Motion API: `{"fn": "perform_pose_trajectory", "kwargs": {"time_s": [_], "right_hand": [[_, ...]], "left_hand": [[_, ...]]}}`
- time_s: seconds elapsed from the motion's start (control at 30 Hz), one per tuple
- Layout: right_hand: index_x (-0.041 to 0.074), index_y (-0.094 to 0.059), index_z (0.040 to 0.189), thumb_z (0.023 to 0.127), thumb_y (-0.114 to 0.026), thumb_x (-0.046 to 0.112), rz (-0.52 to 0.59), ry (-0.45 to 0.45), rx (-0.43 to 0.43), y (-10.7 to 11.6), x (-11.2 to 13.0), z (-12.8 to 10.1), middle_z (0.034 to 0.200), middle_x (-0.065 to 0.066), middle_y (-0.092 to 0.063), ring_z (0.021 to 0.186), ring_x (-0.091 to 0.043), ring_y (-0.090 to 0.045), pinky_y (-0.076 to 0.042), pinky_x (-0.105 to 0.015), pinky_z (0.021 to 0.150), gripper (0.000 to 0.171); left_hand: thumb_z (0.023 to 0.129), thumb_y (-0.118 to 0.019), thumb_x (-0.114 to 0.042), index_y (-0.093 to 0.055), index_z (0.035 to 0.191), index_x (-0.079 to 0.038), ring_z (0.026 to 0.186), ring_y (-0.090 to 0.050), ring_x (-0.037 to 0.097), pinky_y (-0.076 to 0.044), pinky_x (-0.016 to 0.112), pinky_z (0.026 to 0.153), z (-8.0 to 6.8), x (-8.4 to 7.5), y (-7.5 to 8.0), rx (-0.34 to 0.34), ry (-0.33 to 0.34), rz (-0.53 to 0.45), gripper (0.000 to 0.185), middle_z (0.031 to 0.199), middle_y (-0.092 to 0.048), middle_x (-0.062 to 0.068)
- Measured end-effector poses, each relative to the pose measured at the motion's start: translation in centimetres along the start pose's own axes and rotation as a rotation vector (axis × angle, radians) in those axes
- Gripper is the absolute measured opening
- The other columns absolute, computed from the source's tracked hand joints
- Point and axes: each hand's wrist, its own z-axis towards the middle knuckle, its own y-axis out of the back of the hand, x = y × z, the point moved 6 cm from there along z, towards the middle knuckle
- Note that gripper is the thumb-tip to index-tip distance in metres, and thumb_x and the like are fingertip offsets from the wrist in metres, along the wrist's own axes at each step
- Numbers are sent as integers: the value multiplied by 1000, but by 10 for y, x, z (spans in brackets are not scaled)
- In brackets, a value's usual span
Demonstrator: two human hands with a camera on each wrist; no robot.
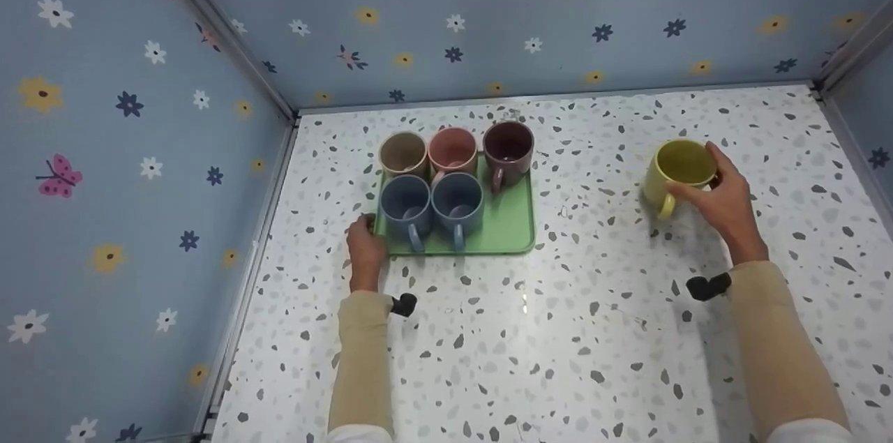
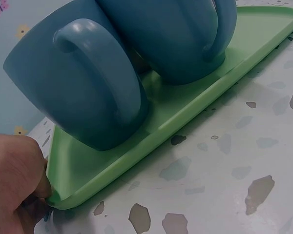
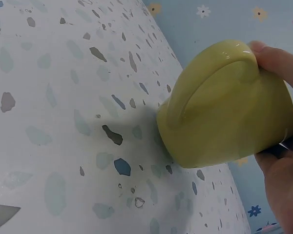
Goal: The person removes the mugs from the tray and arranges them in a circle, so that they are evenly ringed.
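My right hand (image 1: 729,202) grips a yellow mug (image 1: 657,185) by its body, thumb near the handle and fingers round the far side. In the right wrist view the yellow mug (image 3: 224,117) is tilted close over the table. With its fingers curled at the rim, my left hand (image 1: 366,248) holds the left edge of a green tray (image 1: 509,223). Two blue mugs (image 1: 407,209) stand in the tray's front left part, handles toward me. Behind them are a beige mug (image 1: 403,152), a pink mug (image 1: 453,148) and a maroon mug (image 1: 508,150).
The white speckled table (image 1: 530,352) runs up to a blue flowered back panel (image 1: 488,31). A second flowered panel (image 1: 125,185) stands along the left side, and another (image 1: 875,108) on the right. The maroon mug overlaps the tray's back right edge.
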Motion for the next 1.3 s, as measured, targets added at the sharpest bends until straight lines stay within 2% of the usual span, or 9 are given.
{"fn": "perform_pose_trajectory", "kwargs": {"time_s": [0.27, 0.6, 0.77, 1.1, 1.3], "right_hand": [[26, -7, 154, 79, -75, 42, 21, 4, 4, 6, -5, 4, 161, -7, -12, 145, -31, -20, -24, -47, 115, 102], [27, -5, 154, 77, -75, 47, 1, -39, 15, 8, -13, 2, 161, -7, -10, 146, -32, -18, -22, -48, 116, 105], [26, -6, 154, 77, -75, 46, -1, -29, 23, 9, -13, 3, 161, -9, -9, 145, -33, -18, -21, -49, 115, 106], [36, -3, 152, 78, -74, 47, -25, -29, 120, 11, -10, 5, 162, -8, -3, 146, -38, -12, -19, -57, 114, 104], [35, 1, 153, 80, -74, 42, -30, -1, 188, 10, -11, 7, 161, -13, -1, 145, -39, -11, -18, -58, 113, 104]], "left_hand": [[87, -42, 7, -54, 125, 2, 109, -53, 34, -44, 45, 93, -1, -3, -2, -3, -17, -2, 40, 118, -55, 23], [84, -44, 7, -55, 123, 3, 109, -53, 34, -42, 45, 95, 2, -4, -2, -19, -20, 22, 40, 116, -57, 23], [86, -44, 6, -55, 123, 3, 109, -52, 34, -41, 45, 96, 1, -5, -3, -18, -16, 25, 39, 116, -56, 23], [84, -44, 8, -56, 123, 4, 108, -54, 35, -43, 45, 94, 1, -3, -1, -29, -31, 13, 40, 115, -58, 24], [87, -43, 7, -54, 125, 3, 111, -53, 35, -42, 45, 96, -2, -1, -1, -24, -17, 22, 40, 118, -56, 23]]}}
